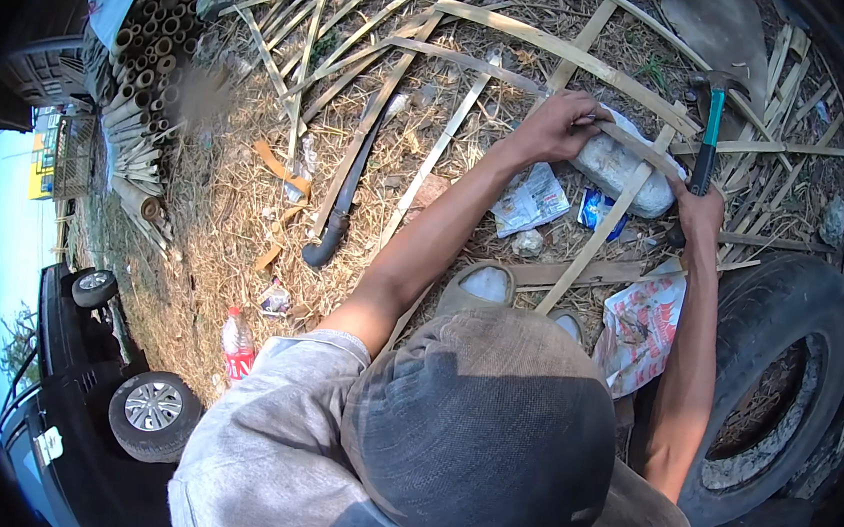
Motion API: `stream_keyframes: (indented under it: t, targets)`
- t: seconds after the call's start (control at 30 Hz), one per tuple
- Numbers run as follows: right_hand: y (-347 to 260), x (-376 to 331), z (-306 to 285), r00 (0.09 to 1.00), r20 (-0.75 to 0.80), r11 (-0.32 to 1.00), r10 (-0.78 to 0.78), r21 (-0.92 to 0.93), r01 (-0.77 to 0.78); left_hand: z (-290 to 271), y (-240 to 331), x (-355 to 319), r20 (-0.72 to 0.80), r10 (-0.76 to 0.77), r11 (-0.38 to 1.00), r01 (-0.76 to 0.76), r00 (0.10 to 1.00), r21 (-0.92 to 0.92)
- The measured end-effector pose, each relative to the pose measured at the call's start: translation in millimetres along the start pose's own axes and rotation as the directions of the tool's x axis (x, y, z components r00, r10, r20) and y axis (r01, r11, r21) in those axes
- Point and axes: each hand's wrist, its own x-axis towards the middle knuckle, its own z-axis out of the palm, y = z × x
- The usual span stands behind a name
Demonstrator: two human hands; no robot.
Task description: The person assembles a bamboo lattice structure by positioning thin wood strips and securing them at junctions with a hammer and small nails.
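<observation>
My left hand (558,127) is closed with its fingertips on the end of a short bamboo strip (637,146), which lies across a pale rounded stone (601,163). A second, longer bamboo strip (606,219) crosses it at a slant over the stone. My right hand (700,210) is wrapped round a claw hammer (713,128) with a teal and black handle, its head pointing away from me. The right fingertips are close to the short strip's other end; whether they press on it I cannot tell. Crumpled wrappers (532,201) lie just nearer than the stone.
Long bamboo strips (552,42) lie crisscrossed over dry straw. A long knife (325,243) with a curved dark handle rests left of my left arm. To the right is a big tyre (791,296). Cut bamboo poles (144,109), a plastic bottle (236,343) and a dark vehicle (92,415) are leftward.
</observation>
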Motion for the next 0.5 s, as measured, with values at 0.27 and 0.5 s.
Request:
stream_keyframes:
  t: [0.27, 0.5]
  targets:
    - [-5.9, -4.7, 4.4, 1.0, 0.026, 1.0, 0.005, -0.015, -0.005, -8.4, -7.2, -20.1, 0.118, 0.109, 0.993, -0.114, 0.987, 0.039]
    - [-10.4, -6.9, -7.8, 0.999, 0.01, 0.999, 0.046, -0.028, -0.045, -2.7, 7.6, -19.2, 0.143, 0.008, 1.0, -0.01, 0.99, 0.014]
